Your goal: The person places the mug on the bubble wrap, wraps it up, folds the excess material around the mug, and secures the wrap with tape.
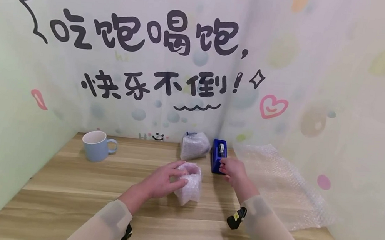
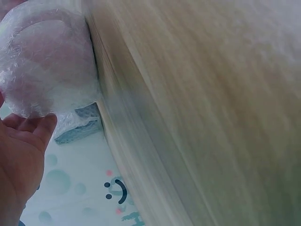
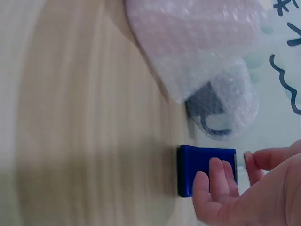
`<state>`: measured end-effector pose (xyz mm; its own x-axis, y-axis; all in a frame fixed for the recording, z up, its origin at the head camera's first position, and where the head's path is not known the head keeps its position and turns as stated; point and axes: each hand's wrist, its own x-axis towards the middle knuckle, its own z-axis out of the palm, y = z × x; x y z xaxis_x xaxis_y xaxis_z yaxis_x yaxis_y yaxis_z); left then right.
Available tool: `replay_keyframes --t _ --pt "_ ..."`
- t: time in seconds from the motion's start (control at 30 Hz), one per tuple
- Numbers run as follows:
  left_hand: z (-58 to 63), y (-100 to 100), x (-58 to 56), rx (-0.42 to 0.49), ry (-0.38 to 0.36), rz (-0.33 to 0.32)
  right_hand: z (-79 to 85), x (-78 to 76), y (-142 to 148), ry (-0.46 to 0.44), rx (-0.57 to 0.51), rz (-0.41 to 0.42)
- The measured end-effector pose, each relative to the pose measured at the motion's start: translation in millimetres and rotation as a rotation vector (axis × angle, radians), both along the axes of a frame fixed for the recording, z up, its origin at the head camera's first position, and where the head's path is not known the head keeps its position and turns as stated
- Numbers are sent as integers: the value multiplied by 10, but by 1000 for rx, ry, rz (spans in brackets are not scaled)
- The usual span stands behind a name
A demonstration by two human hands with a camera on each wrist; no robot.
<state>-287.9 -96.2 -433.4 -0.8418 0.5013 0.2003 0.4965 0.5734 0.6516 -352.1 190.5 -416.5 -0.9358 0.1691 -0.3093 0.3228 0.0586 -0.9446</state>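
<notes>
A pink cup in bubble wrap (image 1: 191, 187) stands at mid-table, its round mouth showing through the plastic. My left hand (image 1: 167, 179) grips it from the left, thumb on the near side and fingers toward the back; the left wrist view shows fingertips pressed to the wrap. At the front end of the blue tape dispenser (image 1: 215, 159), my right hand (image 1: 234, 172) has its thumb and finger together by the cutting edge, pinching the tape end. Its other fingers lie across the dispenser's side (image 3: 200, 157) in the right wrist view.
Behind the cup stands another bubble-wrapped item (image 1: 195, 145) with dark marks. A light blue mug (image 1: 96, 147) is at the back left. To the right, a sheet of bubble wrap (image 1: 276, 186) lies flat beside my right arm. Printed cloth walls border the wooden table (image 1: 102, 188).
</notes>
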Motion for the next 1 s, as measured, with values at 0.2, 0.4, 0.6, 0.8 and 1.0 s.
replay_keyframes --t 0.2,0.4,0.6,0.8,1.0 --pt "-35 6 -7 14 18 -2 -91 128 -16 93 -128 -33" --pt "-52 16 -14 25 11 -1 -185 232 18 164 -221 -8" --pt "-48 13 -7 27 16 0 -276 284 80 245 -303 32" --pt "-61 10 -9 27 13 7 -329 300 125 277 -368 105" --pt "-72 -8 -10 38 15 7 -359 317 156 285 -451 176"
